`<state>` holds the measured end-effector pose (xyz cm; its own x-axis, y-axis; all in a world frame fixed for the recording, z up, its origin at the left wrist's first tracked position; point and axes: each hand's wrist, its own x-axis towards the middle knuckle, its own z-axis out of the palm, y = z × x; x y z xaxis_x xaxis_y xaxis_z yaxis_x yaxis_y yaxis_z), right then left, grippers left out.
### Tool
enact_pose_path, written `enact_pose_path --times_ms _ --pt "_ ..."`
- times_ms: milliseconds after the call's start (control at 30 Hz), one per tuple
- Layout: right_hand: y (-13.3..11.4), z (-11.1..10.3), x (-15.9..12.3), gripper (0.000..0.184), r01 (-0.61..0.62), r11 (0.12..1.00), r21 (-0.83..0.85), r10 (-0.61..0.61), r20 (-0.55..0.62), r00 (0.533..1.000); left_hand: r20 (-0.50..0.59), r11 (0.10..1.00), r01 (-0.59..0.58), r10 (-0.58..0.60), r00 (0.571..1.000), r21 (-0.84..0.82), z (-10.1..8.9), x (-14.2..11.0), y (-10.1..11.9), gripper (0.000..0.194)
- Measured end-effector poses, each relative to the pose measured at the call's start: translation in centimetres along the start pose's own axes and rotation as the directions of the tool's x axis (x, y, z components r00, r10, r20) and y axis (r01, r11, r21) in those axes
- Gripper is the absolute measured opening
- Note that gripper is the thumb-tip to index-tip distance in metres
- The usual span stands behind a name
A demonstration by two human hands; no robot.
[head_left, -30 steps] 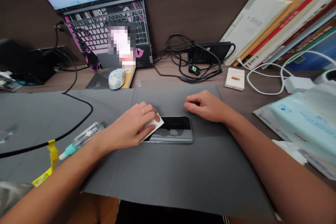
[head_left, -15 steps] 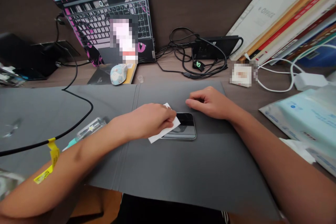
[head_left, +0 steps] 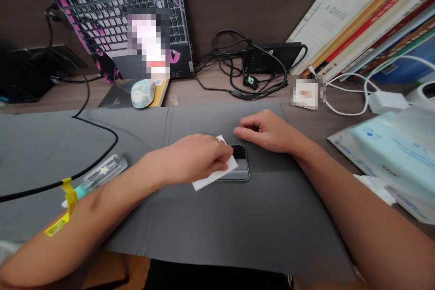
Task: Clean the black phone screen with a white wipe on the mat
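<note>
Fingers closed, my left hand (head_left: 195,156) presses a folded white tissue (head_left: 210,180) onto the screen of a smartphone (head_left: 242,163). The phone lies flat, screen up, on the grey desk mat (head_left: 238,226); tissue and hand cover its left part. Just beyond the phone's right end, my right hand (head_left: 267,131) rests on the mat with curled fingers and nothing visible in them. Beside my left forearm lies a clear bottle (head_left: 103,172) with a teal neck, partly hidden by the arm.
An open laptop (head_left: 118,31) stands behind, with a patterned mouse (head_left: 142,94) before it. Black cables and a power adapter (head_left: 272,59) lie at the back. Leaning books (head_left: 374,22) and a blue tissue pack (head_left: 390,149) are on the right. A black cable (head_left: 98,161) crosses the left.
My left hand and the tissue have shifted slightly to the right over the phone screen. The whole view has moved a little; my right hand keeps its pose.
</note>
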<state>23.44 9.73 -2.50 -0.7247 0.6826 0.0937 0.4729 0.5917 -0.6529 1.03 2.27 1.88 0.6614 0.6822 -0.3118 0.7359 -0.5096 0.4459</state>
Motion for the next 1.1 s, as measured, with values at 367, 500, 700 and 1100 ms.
enact_pose_path --times_ms 367,500,700,1100 --pt "-0.9 -0.5 -0.2 0.039 -0.026 0.994 -0.103 0.042 0.151 0.988 0.048 0.986 0.16 -0.162 0.986 0.043 -2.3 -2.0 -3.0 0.019" --pt "-0.7 -0.4 -0.1 0.04 -0.019 0.996 -0.092 0.03 0.121 0.992 0.041 0.968 0.235 -0.239 0.97 0.088 -2.6 -2.7 -3.1 0.015" --pt "-0.5 -0.4 -0.1 0.043 0.0 0.997 -0.079 0.007 0.097 0.995 -0.036 0.956 0.275 -0.273 0.961 0.102 -1.8 -1.6 -2.5 0.015" --pt "-0.9 -0.7 -0.1 0.046 -0.031 0.997 -0.065 0.04 0.139 0.99 -0.012 0.951 0.303 -0.303 0.953 0.063 -2.3 -1.3 -3.1 0.015"
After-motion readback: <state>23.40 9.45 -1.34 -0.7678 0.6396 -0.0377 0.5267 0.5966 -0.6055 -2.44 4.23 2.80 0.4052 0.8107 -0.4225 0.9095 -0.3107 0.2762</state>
